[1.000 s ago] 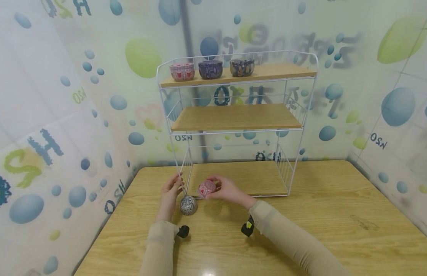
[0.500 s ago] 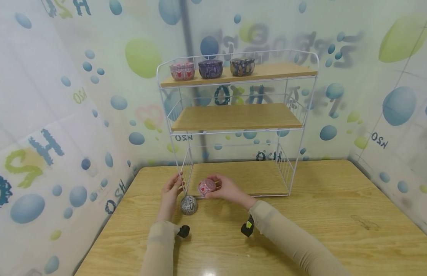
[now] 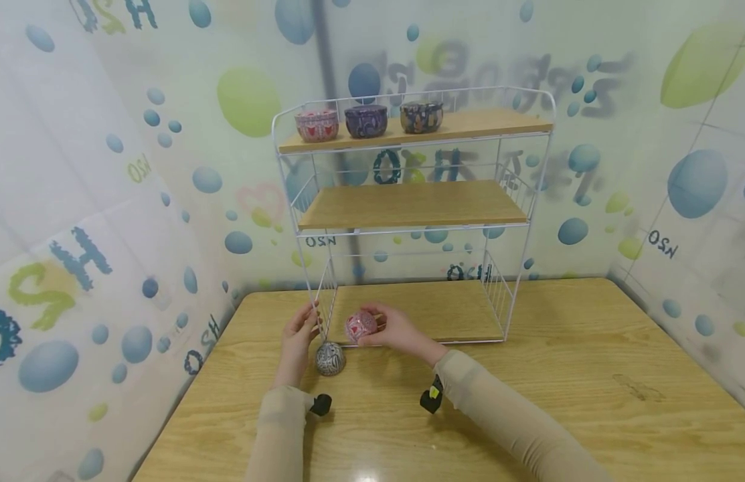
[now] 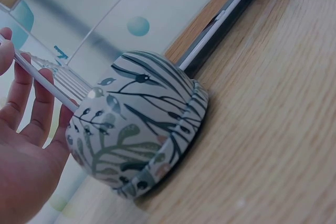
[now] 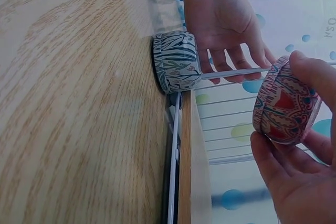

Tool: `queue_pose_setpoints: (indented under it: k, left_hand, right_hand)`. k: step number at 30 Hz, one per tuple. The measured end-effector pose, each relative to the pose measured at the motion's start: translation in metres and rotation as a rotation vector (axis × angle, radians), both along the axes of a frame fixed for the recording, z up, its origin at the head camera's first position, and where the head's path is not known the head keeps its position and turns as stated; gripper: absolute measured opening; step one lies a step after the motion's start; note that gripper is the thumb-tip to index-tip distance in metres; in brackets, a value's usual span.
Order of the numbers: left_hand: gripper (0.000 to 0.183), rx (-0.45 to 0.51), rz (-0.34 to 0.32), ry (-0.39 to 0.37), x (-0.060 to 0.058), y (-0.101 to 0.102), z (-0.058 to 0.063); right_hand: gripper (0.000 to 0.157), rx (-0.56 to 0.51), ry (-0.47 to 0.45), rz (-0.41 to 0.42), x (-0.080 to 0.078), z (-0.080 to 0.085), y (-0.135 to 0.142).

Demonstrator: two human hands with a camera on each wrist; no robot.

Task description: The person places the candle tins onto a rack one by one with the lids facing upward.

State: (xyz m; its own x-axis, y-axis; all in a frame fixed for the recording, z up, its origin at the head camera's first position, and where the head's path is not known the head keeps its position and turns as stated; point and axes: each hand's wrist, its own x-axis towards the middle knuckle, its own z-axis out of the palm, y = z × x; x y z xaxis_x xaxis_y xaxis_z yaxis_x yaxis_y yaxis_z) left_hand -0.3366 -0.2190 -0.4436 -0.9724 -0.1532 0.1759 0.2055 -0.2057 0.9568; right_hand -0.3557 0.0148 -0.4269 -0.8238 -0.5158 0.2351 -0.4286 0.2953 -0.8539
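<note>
In the head view my right hand [image 3: 391, 326] pinches a pink tin [image 3: 358, 326] with red hearts between thumb and fingers, over the bottom shelf's front left corner. The right wrist view shows this pink tin [image 5: 286, 103] tilted on its side, apart from the wood. My left hand [image 3: 298, 338] grips the rack's white front left post [image 4: 44, 83], thumb on one side and fingers on the other. At the foot of that post a black-and-white leaf-patterned tin [image 3: 330, 359] stands on the table, its banded rim downward in the left wrist view.
The white wire rack [image 3: 523, 268] has three wooden shelves. On its top shelf [image 3: 486, 125] stand a pink tin [image 3: 317, 126], a purple tin [image 3: 367, 122] and a dark multicoloured tin [image 3: 422, 118]. The wooden table [image 3: 565, 375] reaches back to a patterned wall covering.
</note>
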Motion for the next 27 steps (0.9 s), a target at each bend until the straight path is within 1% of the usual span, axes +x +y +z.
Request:
queue_pose_setpoints:
  k: [1, 5, 8, 11, 16, 21, 27]
  left_hand:
    - [0.02, -0.001, 0.0, 0.0, 0.0, 0.0, 0.0]
    - [0.018, -0.017, 0.023, 0.008, -0.009, -0.003, -0.011]
    - [0.028, -0.038, 0.046, 0.018, -0.017, -0.005, -0.021]
    - [0.037, -0.053, 0.053, 0.028, -0.017, -0.005, -0.022]
    - [0.034, -0.049, 0.047, 0.038, -0.016, -0.004, -0.021]
    - [0.025, -0.038, 0.037, 0.04, -0.016, -0.005, -0.021]
    - [0.029, -0.041, 0.049, 0.03, -0.017, -0.005, -0.021]
  right_hand:
    - [0.071, 0.0, -0.003, -0.001, 0.0, 0.0, 0.0]
    - [0.07, 0.004, -0.015, -0.011, 0.0, 0.001, -0.001]
    - [0.069, -0.002, -0.012, -0.016, 0.0, 0.0, -0.002]
    - [0.068, -0.013, -0.008, -0.016, -0.001, -0.001, -0.002]
    - [0.068, -0.034, -0.029, -0.013, -0.001, 0.001, -0.002]
    - [0.068, -0.047, -0.045, -0.007, 0.0, 0.001, -0.002]
    - [0.069, -0.022, -0.038, -0.019, 0.0, 0.003, -0.001]
